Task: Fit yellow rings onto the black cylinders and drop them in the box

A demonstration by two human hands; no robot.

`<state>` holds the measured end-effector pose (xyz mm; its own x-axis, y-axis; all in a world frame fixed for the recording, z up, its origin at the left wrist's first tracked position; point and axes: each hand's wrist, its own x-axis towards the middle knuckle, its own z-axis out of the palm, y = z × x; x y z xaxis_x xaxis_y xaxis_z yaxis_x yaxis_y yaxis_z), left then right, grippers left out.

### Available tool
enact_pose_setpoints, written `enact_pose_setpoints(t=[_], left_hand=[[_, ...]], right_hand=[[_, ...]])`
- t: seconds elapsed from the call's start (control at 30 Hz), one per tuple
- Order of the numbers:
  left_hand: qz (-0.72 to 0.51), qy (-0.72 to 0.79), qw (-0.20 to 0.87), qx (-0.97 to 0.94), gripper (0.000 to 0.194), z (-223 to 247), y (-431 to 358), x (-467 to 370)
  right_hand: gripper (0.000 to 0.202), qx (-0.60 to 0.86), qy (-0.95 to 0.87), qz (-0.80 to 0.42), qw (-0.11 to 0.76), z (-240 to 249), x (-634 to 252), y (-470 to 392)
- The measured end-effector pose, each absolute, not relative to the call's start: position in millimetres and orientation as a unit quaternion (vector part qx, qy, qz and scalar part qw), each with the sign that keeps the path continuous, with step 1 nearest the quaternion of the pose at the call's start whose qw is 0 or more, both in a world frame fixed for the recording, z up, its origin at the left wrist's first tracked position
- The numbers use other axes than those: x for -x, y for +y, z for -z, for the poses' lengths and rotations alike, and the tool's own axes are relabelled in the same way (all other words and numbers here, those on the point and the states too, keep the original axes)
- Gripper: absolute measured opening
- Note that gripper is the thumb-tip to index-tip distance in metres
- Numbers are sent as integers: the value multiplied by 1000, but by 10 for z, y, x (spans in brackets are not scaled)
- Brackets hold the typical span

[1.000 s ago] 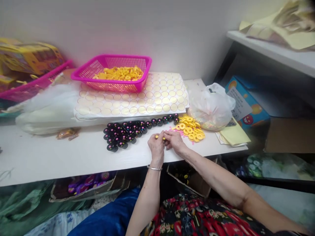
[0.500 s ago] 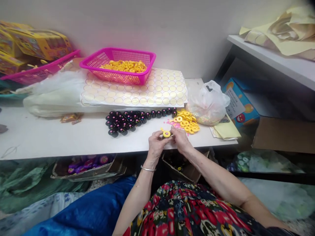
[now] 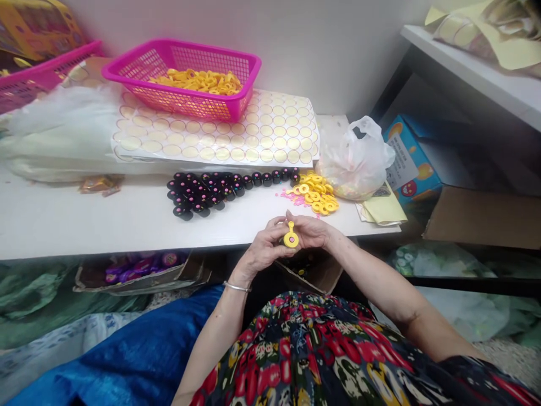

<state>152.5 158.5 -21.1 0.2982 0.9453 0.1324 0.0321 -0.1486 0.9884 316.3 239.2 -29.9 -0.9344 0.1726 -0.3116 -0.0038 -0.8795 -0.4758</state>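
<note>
Both hands meet just in front of the table's front edge, around a yellow ring piece point(image 3: 291, 239) with a tab pointing away from me and a pink dot in its middle. My left hand point(image 3: 266, 246) grips it from the left, thumb and fingers closed. My right hand point(image 3: 313, 230) wraps round its right side with curled fingers. Whatever is beneath the ring is hidden by the fingers. Beyond the hands lie a pile of yellow ring pieces point(image 3: 318, 194), scattered small pink bits point(image 3: 297, 199), and a cluster of black round pieces with pink dots point(image 3: 198, 192).
A pink basket point(image 3: 236, 110) of yellow pieces stands on sticker sheets point(image 3: 279, 135) at the back. A white plastic bag point(image 3: 355, 160) and folded yellow paper point(image 3: 386, 208) lie to the right. Open cardboard boxes point(image 3: 186, 268) sit below the table edge.
My hands have drawn back towards my body, off the table edge. The yellow ring piece has turned, its tab now pointing away from me. The camera view has shifted a little.
</note>
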Motion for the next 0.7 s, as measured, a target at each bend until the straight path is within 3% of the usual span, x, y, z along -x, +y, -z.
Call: enact_pose_setpoints(t=[0.17,0.43,0.57,0.7], left_hand=[[-409,395,513,-643,28,147,1545,-1562],[-382,427,498,-651,35,153,1544,-1627],[-354,441,464,-682,37,153,1540,-1638],[-349,436,433,-707,23,170,1509,-1678]], right_hand=[[57,133,-348,-928,19,273,-3262,2364],[53,176,-422,-889,31,217,-3330,2333],[53,204,-438,-871,85,235,-3332,2264],[43,223,-431,-864,135,316,-3300,2128]])
